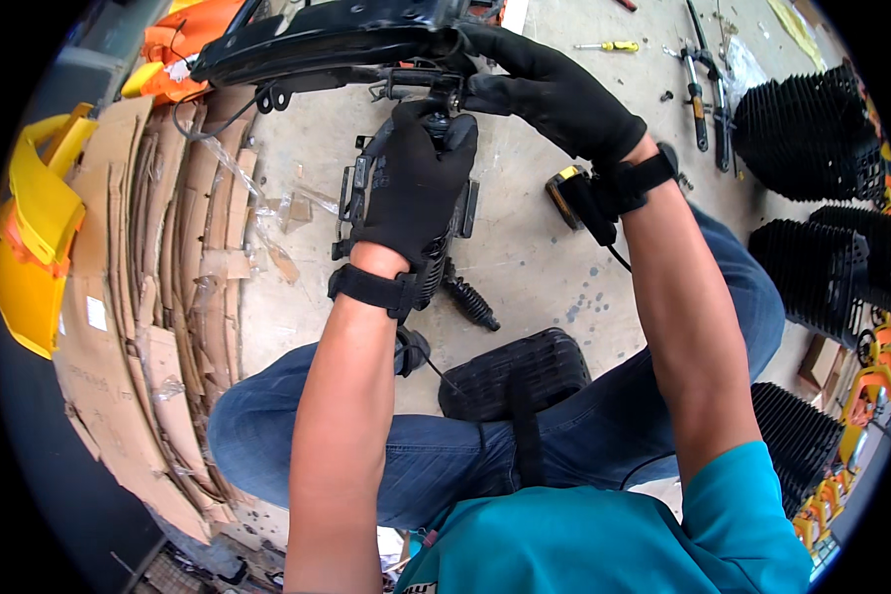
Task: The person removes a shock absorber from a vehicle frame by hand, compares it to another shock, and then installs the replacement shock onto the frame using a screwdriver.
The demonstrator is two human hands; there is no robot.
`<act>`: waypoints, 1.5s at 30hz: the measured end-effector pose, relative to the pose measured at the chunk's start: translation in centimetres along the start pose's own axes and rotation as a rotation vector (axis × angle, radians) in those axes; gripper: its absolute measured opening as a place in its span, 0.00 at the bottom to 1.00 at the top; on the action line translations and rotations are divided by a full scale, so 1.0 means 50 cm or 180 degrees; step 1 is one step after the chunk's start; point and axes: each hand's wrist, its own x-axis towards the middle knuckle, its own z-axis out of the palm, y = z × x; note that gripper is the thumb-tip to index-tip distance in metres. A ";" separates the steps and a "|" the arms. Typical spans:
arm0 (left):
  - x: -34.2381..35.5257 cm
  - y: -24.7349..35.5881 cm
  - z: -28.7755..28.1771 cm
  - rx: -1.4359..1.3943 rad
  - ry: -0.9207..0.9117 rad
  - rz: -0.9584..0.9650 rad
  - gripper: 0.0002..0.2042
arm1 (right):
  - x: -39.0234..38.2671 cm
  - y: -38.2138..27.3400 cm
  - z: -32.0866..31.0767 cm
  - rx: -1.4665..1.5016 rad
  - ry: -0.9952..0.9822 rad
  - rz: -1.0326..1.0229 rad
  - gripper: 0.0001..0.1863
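Observation:
Both hands wear black gloves and work on a black scooter-like frame [317, 45] lying on the concrete floor. My left hand [413, 183] is closed over a black motor-like assembly [444, 259] with a coil spring shock [470, 300] sticking out below it. My right hand [554, 89] grips the black part where the frame meets that assembly. What lies under the fingers is hidden. A black ribbed seat pad [515, 371] rests between my knees.
Flattened cardboard sheets [158, 257] lie at the left, with yellow plastic panels [35, 228] beyond and orange parts [183, 45] at top left. A yellow-handled screwdriver [609, 46] and metal tools [703, 89] lie at the top. Stacks of black ribbed pads [812, 129] stand at the right.

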 end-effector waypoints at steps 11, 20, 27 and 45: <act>-0.001 0.028 0.009 0.0645 0.0248 -0.0302 0.20 | -0.070 0.054 0.142 0.1083 0.1759 0.0555 0.22; -0.005 0.001 0.017 0.0547 0.0342 -0.0164 0.17 | -0.055 0.063 0.186 0.1721 0.1021 0.0618 0.35; -0.011 0.016 0.046 0.0928 0.0768 -0.0024 0.15 | -0.043 0.082 0.154 0.1730 0.0503 0.0486 0.36; -0.002 0.000 0.027 0.1302 0.0429 -0.0158 0.16 | -0.037 0.100 0.157 0.1360 0.0379 0.0342 0.34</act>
